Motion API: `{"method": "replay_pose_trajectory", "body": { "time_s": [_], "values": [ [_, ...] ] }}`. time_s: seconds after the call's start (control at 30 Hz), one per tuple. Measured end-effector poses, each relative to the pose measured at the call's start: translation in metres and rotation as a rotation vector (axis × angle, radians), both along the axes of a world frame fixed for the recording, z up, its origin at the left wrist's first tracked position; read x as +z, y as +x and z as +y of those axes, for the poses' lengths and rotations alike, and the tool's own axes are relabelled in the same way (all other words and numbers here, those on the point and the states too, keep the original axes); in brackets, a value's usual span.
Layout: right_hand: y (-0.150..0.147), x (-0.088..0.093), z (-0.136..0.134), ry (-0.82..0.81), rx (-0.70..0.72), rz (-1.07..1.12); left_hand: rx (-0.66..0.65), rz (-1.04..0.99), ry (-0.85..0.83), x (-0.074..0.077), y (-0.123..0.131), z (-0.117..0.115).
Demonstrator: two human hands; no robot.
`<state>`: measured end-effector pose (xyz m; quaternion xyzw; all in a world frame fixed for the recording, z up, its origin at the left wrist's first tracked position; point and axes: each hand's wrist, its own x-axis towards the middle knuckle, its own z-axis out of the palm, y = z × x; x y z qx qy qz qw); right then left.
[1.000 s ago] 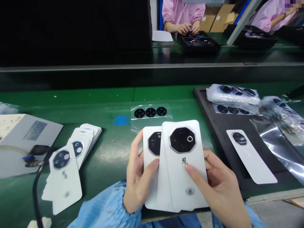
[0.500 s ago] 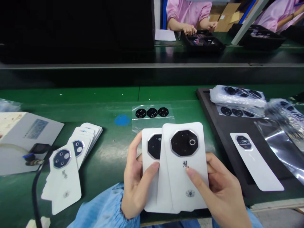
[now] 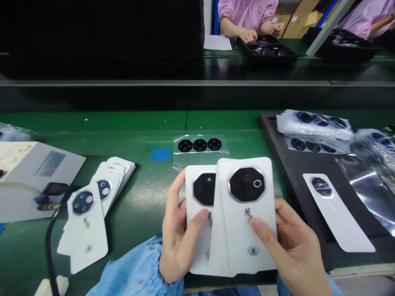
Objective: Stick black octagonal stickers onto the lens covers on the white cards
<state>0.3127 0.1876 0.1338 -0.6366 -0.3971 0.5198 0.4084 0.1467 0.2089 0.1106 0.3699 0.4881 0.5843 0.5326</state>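
Before me I hold several overlapping white phone back covers, fanned apart. My left hand [image 3: 179, 242] is closed on the left phone back cover [image 3: 197, 242], thumb on its face below a black camera window. My right hand [image 3: 298, 250] grips the right phone back cover [image 3: 243, 230], its thumb beside small dark lettering and its fingers behind the edge. This cover overlaps the left one and has a black octagonal camera window [image 3: 247, 185] in a silver rim. Beyond the hands, a clear film [image 3: 200, 158] carries three black octagonal lens pieces [image 3: 200, 145].
At left lie fanned white covers [image 3: 89, 230], near a white box [image 3: 52, 168] and a black cable [image 3: 49, 246]. A dark tray [image 3: 286, 164] on the right bears one white cover [image 3: 342, 218] and bagged lens pieces [image 3: 314, 123]. Across the bench, a person in pink [image 3: 247, 16] handles a black tray.
My right hand has slid the right covers a little rightward, baring more of the left cover and its lettering. The whole view has shifted slightly.
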Motion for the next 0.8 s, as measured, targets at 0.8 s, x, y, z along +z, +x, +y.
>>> {"method": "replay_pose_trajectory", "body": {
  "time_s": [0.8],
  "values": [
    [0.002, -0.010, 0.000, 0.017, -0.078, -0.021, -0.011, -0.019, 0.010, 0.009, 0.002, -0.004]
  ]
}}
